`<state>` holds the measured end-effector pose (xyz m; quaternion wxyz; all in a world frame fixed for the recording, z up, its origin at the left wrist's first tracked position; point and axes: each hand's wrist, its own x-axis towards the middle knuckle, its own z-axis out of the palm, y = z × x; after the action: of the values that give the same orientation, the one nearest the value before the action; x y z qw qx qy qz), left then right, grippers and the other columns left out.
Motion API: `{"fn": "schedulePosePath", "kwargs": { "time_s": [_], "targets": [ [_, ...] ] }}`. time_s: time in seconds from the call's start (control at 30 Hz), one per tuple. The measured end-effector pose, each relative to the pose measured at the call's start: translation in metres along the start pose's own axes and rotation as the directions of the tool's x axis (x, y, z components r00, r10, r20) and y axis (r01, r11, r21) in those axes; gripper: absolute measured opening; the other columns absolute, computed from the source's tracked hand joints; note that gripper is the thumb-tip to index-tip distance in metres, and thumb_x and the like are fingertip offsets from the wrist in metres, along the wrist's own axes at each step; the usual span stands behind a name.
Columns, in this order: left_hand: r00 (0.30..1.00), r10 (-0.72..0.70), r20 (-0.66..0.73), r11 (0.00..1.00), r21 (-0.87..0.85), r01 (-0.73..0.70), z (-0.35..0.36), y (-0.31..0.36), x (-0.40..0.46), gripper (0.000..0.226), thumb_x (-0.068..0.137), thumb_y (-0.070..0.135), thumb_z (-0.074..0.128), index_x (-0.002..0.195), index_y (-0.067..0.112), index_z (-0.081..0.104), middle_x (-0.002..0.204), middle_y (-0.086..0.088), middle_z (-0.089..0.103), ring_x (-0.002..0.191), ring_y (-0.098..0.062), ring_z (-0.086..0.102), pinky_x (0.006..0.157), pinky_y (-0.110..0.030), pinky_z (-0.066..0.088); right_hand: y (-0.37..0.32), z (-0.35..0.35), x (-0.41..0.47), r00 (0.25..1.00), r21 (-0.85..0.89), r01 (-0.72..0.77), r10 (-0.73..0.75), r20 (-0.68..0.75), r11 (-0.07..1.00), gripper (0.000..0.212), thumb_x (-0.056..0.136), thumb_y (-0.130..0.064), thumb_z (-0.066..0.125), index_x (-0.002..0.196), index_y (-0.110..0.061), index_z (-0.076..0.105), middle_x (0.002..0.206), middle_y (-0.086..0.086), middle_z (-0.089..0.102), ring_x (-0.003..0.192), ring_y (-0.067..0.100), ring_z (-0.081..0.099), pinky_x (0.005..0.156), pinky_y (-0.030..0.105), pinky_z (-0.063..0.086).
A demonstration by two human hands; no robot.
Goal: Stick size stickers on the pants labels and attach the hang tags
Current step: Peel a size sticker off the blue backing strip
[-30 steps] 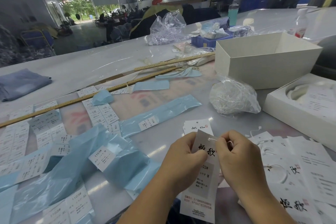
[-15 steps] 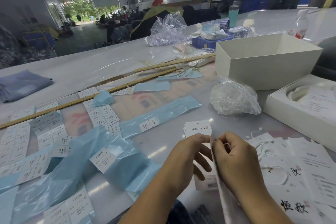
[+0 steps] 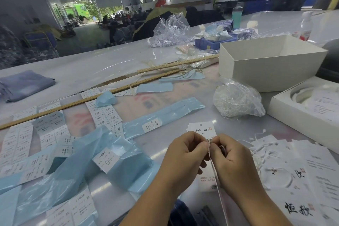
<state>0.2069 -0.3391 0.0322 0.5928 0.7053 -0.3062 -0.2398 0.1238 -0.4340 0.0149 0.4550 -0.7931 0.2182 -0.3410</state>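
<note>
A white hang tag (image 3: 217, 185) stands edge-on between my two hands, seen as a thin line. My left hand (image 3: 183, 158) and my right hand (image 3: 233, 161) both pinch its top edge, fingertips meeting. A white string loop (image 3: 222, 149) shows at my right fingers. Another hang tag (image 3: 200, 130) lies flat on the table just beyond my hands. More hang tags (image 3: 300, 180) with black brush lettering and loose strings lie at the right. Size stickers (image 3: 105, 158) on blue backing strips cover the left of the table. Dark pants fabric (image 3: 181, 213) peeks out under my forearms.
A clear bag of white strings (image 3: 236, 100) sits right of centre. Behind it is an open white box (image 3: 266, 66), with a second white box (image 3: 311, 104) at far right. Two wooden rulers (image 3: 110, 91) run across the table. Folded blue cloth (image 3: 23, 84) lies far left.
The hang tag turned from facing me to edge-on. My hands closed in together at its top edge, fingertips now meeting.
</note>
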Motion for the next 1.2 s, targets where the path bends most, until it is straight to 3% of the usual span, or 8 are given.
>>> {"fn": "schedulePosePath", "kwargs": {
  "time_s": [0.1, 0.2, 0.33, 0.67, 0.8, 1.03, 1.2],
  "targets": [
    [0.999, 0.009, 0.041, 1.000, -0.012, -0.009, -0.003, 0.002, -0.003, 0.017, 0.085, 0.026, 0.057, 0.089, 0.011, 0.065, 0.073, 0.002, 0.065, 0.062, -0.011, 0.059, 0.053, -0.027, 0.049, -0.003, -0.002, 0.000, 1.000, -0.014, 0.026, -0.026, -0.012, 1.000, 0.030, 0.087, -0.015, 0.060, 0.059, -0.023, 0.055, 0.050, -0.012, 0.055, 0.049, 0.002, 0.052, 0.044, 0.008, 0.036],
    [0.997, -0.019, 0.071, 0.999, 0.047, 0.015, -0.003, 0.000, -0.004, 0.011, 0.096, 0.020, 0.056, 0.093, 0.012, 0.063, 0.076, 0.000, 0.065, 0.062, -0.012, 0.059, 0.051, -0.026, 0.047, -0.001, -0.004, 0.001, 1.000, -0.066, 0.009, -0.008, 0.012, 0.998, 0.031, 0.087, -0.016, 0.063, 0.058, -0.023, 0.055, 0.052, -0.016, 0.057, 0.052, -0.001, 0.055, 0.048, 0.007, 0.039],
    [0.997, -0.040, 0.063, 0.996, 0.083, 0.035, -0.003, -0.004, -0.002, 0.011, 0.098, 0.016, 0.055, 0.090, 0.010, 0.061, 0.063, 0.007, 0.059, 0.055, -0.011, 0.050, 0.049, -0.020, 0.039, 0.002, -0.006, 0.003, 0.998, -0.096, -0.027, 0.032, 0.050, 0.995, 0.027, 0.087, -0.019, 0.065, 0.060, -0.018, 0.059, 0.056, -0.009, 0.059, 0.054, 0.003, 0.055, 0.049, 0.012, 0.042],
    [0.975, -0.160, 0.152, 0.974, -0.135, 0.181, -0.011, 0.002, -0.002, 0.017, 0.096, 0.007, 0.053, 0.080, 0.012, 0.055, 0.051, 0.009, 0.048, 0.046, -0.006, 0.036, 0.045, -0.016, 0.030, 0.001, -0.008, 0.005, 0.991, -0.113, -0.032, 0.046, 0.122, 0.993, 0.028, 0.086, -0.025, 0.068, 0.060, -0.017, 0.060, 0.052, -0.014, 0.055, 0.049, 0.003, 0.048, 0.049, 0.014, 0.041],
    [0.968, -0.193, 0.158, 0.966, -0.140, 0.216, -0.010, 0.001, -0.002, 0.013, 0.098, 0.019, 0.057, 0.091, 0.008, 0.062, 0.060, 0.004, 0.052, 0.049, -0.007, 0.042, 0.046, -0.018, 0.031, 0.001, -0.008, 0.005, 0.994, -0.116, -0.025, 0.037, 0.103, 0.993, 0.031, 0.087, -0.027, 0.068, 0.059, -0.018, 0.059, 0.051, -0.014, 0.055, 0.048, 0.003, 0.049, 0.047, 0.014, 0.041],
    [0.990, -0.138, 0.010, 0.990, -0.013, 0.138, -0.008, 0.001, 0.000, 0.015, 0.092, 0.007, 0.060, 0.078, 0.011, 0.063, 0.056, 0.005, 0.058, 0.049, -0.009, 0.047, 0.046, -0.015, 0.036, 0.000, -0.006, 0.005, 0.990, -0.184, -0.038, 0.062, 0.128, 0.982, 0.026, 0.087, -0.029, 0.063, 0.063, -0.019, 0.061, 0.056, -0.019, 0.058, 0.051, 0.004, 0.051, 0.045, 0.016, 0.039],
    [0.966, -0.167, -0.199, 0.976, -0.175, 0.133, -0.012, 0.004, 0.000, 0.022, 0.098, 0.010, 0.045, 0.077, 0.012, 0.053, 0.058, 0.001, 0.061, 0.051, -0.009, 0.051, 0.044, -0.019, 0.034, -0.004, -0.013, 0.007, 0.989, -0.140, -0.065, 0.083, 0.124, 0.988, 0.023, 0.090, -0.020, 0.062, 0.067, -0.020, 0.062, 0.051, -0.015, 0.058, 0.045, 0.003, 0.049, 0.044, 0.014, 0.039]
  ]
}}
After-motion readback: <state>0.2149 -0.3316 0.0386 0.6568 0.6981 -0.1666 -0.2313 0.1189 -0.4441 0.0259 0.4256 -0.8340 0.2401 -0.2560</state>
